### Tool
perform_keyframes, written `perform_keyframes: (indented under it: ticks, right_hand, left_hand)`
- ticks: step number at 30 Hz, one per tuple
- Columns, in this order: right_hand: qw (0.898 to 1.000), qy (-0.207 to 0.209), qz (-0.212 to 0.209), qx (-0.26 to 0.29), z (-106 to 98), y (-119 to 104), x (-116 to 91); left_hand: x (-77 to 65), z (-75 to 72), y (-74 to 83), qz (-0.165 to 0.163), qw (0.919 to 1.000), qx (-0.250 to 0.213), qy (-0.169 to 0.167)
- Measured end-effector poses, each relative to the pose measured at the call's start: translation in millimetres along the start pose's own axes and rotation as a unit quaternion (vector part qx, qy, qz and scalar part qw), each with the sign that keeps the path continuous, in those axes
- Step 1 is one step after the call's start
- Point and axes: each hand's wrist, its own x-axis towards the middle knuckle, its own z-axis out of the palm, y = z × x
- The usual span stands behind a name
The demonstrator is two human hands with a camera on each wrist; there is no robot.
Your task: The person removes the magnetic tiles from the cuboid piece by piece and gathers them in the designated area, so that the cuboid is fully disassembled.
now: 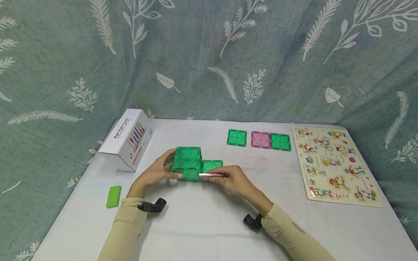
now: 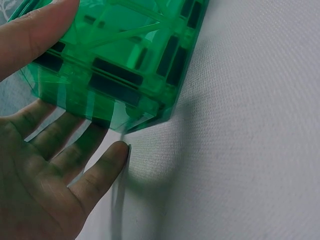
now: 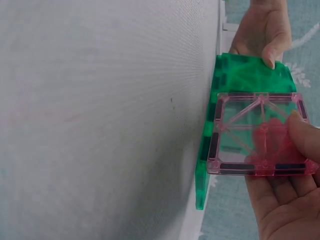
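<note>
A translucent green cube of magnetic tiles (image 1: 187, 158) stands on the white table. My left hand (image 1: 156, 170) grips it from the left side, thumb on the near face; in the left wrist view its fingers lie along the cube's side. Against the cube's right side lies a flat green magnetic tile (image 1: 212, 165). A pink magnetic tile (image 3: 237, 169) is pinched between thumb and fingers of my right hand (image 1: 233, 178). The head view has this pink tile nearly edge-on, close to the cube's near right corner and overlapping the flat green tile.
Farther back lie a single green tile (image 1: 237, 137) and a pink tile (image 1: 260, 140) joined to another green tile (image 1: 281, 141). A picture puzzle board (image 1: 336, 166) occupies the right. To the left are a white box (image 1: 127, 139) and a small green block (image 1: 113, 196).
</note>
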Motion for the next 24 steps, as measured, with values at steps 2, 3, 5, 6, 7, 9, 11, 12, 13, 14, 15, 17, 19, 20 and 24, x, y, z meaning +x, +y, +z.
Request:
perform_keyframes:
  ticks: [2,3,5,6,7,9,11,12,13,14,15,17,19,20,24]
  right_hand:
    - [1.000,-0.002,0.001,0.001,0.4,-0.3,0.0]
    - [1.000,-0.003,0.001,0.000,0.5,-0.1,0.0]
    - [1.000,-0.006,-0.001,0.000,0.8,0.2,-0.2]
    - [1.000,-0.006,-0.002,-0.001,1.0,0.3,-0.3]
    - [1.000,-0.007,-0.003,-0.003,1.1,0.5,-0.4]
    - [1.000,-0.011,-0.006,-0.012,1.9,2.0,-0.1]
    - [0.999,-0.020,-0.010,-0.033,3.1,3.9,-0.2]
    - [0.999,-0.025,-0.012,-0.044,3.6,5.1,-0.3]
    - [0.998,-0.030,-0.015,-0.054,4.0,6.2,-0.4]
    - [0.997,-0.034,-0.016,-0.066,4.3,7.3,-0.5]
    - [0.996,-0.036,-0.020,-0.074,4.6,8.1,-0.7]
    - [0.996,-0.039,-0.023,-0.082,4.8,9.0,-0.9]
    - [0.996,-0.039,-0.021,-0.080,4.8,9.1,-1.0]
    - [0.996,-0.040,-0.020,-0.078,4.8,8.9,-1.2]
    - [0.997,-0.042,-0.017,-0.069,5.3,8.5,-2.0]
  left_hand:
    - [-0.4,0.1,-0.3,0.000,1.0000,0.000,-0.001]
    - [-0.4,0.2,-0.4,0.001,1.0000,0.001,-0.001]
    - [-0.5,0.4,-0.5,0.002,1.0000,0.001,-0.001]
    - [-0.6,0.4,-0.4,0.004,1.0000,0.000,-0.002]
    - [-0.6,0.3,-0.4,0.005,1.0000,0.001,-0.002]
    - [-0.6,0.0,-0.4,0.007,1.0000,0.000,-0.002]
    - [-0.8,-0.2,-0.8,0.009,0.9999,-0.003,-0.004]
    - [-0.8,-0.2,-1.1,0.010,0.9999,-0.003,-0.005]
    - [-0.7,-0.2,-1.3,0.011,0.9999,-0.004,-0.006]
    - [-0.6,-0.3,-1.5,0.012,0.9999,-0.006,-0.007]
    - [-0.5,-0.2,-1.7,0.013,0.9999,-0.006,-0.008]
    - [-0.1,-0.3,-2.0,0.015,0.9998,-0.006,-0.009]
    - [0.0,-0.4,-2.2,0.017,0.9998,-0.007,-0.009]
    - [0.0,-0.5,-2.3,0.017,0.9998,-0.007,-0.009]
    - [-0.3,-0.8,-2.6,0.019,0.9998,-0.009,-0.008]
